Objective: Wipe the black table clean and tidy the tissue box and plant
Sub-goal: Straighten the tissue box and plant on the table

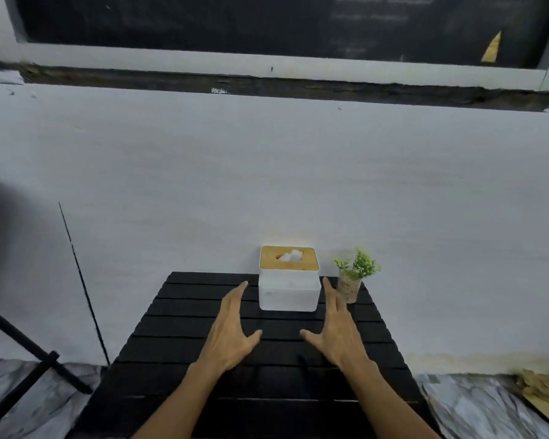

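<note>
In the head view, the tissue box (288, 291) sits low and centre in the frame, at the black table's (178, 369) far edge, the plant (353, 277) just right of it. It looks light and rigid with smooth walls; its side faces suit a two-handed hold. Its long axis seems to run left-right, slot upward. The left hand (230, 331) and right hand (338, 331) flank it, spread and empty.

Your surface (184, 331): black slats, matt, wood-like. Tissue box (288, 296) at its far edge: smooth white plastic, pale wooden lid. Beside it, plant (351, 275) in clear glass.
</note>
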Tool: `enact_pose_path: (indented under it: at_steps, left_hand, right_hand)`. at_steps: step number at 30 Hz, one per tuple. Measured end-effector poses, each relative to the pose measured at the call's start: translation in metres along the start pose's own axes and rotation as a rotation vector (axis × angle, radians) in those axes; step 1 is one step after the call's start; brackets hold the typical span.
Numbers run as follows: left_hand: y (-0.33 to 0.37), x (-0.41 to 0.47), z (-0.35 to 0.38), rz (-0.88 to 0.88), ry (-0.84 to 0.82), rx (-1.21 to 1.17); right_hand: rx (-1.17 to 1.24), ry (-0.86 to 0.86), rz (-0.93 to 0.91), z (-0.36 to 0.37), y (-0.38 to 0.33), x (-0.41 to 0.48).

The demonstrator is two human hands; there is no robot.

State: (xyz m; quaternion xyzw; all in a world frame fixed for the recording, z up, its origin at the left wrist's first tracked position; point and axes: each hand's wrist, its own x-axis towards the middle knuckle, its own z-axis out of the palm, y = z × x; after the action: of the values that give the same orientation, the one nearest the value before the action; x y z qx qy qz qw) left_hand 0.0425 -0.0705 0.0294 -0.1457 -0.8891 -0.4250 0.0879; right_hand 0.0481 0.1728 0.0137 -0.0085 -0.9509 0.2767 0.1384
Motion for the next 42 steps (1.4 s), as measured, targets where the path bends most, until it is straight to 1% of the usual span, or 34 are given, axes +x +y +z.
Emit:
enact_pose_path:
  at_steps: [8, 15, 19, 22, 28, 33, 37, 42]
  left_hand:
    - [-0.012, 0.083, 0.029, 0.080, -0.052, -0.013]
    - [-0.019, 0.113, 0.041, 0.027, -0.101, 0.008]
    - [-0.018, 0.111, 0.047, 0.013, -0.056, 0.012]
    - [-0.016, 0.103, 0.044, 0.034, -0.003, -0.003]
    - [-0.016, 0.078, 0.020, 0.150, 0.134, -0.106]
    - [-0.017, 0.065, -0.009, 0.231, 0.254, -0.117]
    - [-0.022, 0.056, -0.035, 0.252, 0.299, -0.141]
    - [-0.036, 0.052, -0.062, 0.248, 0.324, -0.112]
  right_hand:
    - [-0.020, 0.005, -0.049, 0.029, 0.010, 0.072]
    - [0.099, -0.022, -0.019, 0.036, 0.009, 0.090]
    - [0.129, 0.010, -0.029, 0.039, 0.006, 0.088]
    - [0.132, 0.051, -0.050, 0.041, 0.001, 0.082]
    - [0.155, 0.169, -0.148, 0.043, -0.017, 0.063]
    - [0.205, 0.278, -0.212, 0.040, -0.048, 0.052]
    - [0.240, 0.335, -0.285, 0.040, -0.073, 0.049]
    - [0.262, 0.338, -0.338, 0.052, -0.100, 0.052]
